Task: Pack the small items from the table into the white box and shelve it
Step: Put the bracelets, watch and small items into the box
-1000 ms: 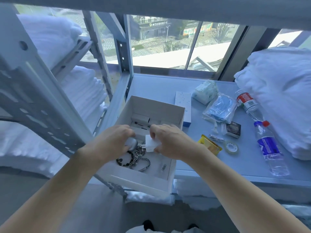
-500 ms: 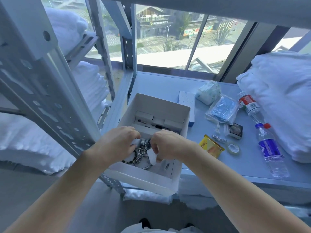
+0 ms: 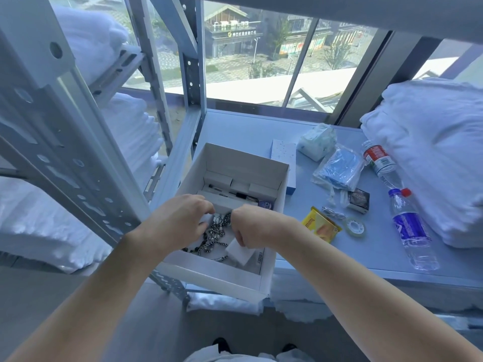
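Box (image 3: 271, 273) sits at table (image 3: 235, 126) corner, part-filled: pens, chains (image 3: 213, 237), white block (image 3: 239, 253) inside. Left hand (image 3: 180, 222) and right hand (image 3: 251, 226) both in box; right fingers pinch the block, left curled at chains, grip unclear. Snack pack (image 3: 321, 227), tape (image 3: 355, 226), cable (image 3: 333, 212), black box (image 3: 359, 199) unpacked. Shelving not begun.
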Demonstrator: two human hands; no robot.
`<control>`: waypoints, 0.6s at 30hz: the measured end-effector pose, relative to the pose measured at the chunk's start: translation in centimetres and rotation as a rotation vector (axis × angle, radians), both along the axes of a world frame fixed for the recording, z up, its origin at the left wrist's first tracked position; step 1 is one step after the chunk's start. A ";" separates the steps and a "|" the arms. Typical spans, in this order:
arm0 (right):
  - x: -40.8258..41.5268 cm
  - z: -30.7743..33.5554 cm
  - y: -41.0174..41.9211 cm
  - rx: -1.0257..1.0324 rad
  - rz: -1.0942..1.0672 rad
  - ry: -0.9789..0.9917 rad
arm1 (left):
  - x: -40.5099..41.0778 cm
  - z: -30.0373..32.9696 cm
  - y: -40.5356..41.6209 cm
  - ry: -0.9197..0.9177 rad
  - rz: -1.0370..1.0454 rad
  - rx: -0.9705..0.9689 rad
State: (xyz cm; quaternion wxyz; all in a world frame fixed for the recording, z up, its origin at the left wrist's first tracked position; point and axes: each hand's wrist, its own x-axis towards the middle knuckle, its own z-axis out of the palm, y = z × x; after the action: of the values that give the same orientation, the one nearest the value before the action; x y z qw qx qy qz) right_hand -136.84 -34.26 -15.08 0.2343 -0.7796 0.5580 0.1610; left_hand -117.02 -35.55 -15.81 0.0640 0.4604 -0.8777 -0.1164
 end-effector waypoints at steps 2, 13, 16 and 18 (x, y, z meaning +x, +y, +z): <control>0.1 0.0 0.2 0.028 0.016 0.021 | -0.1 0.1 0.1 -0.003 0.000 0.000; -1.6 1.2 -0.1 -0.150 0.093 -0.062 | -0.5 0.0 0.2 0.027 -0.002 0.016; -3.1 2.4 0.0 -0.286 0.082 -0.166 | -1.0 0.0 0.0 0.048 -0.016 -0.011; -4.1 2.9 0.1 -0.350 0.090 -0.235 | -1.6 0.4 -0.1 0.051 -0.028 -0.019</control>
State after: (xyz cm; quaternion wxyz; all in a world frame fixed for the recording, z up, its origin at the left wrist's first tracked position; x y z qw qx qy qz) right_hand -140.91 -34.13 -12.18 0.1516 -0.8458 0.5111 -0.0200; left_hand -118.58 -35.69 -15.45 0.0891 0.4441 -0.8833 -0.1207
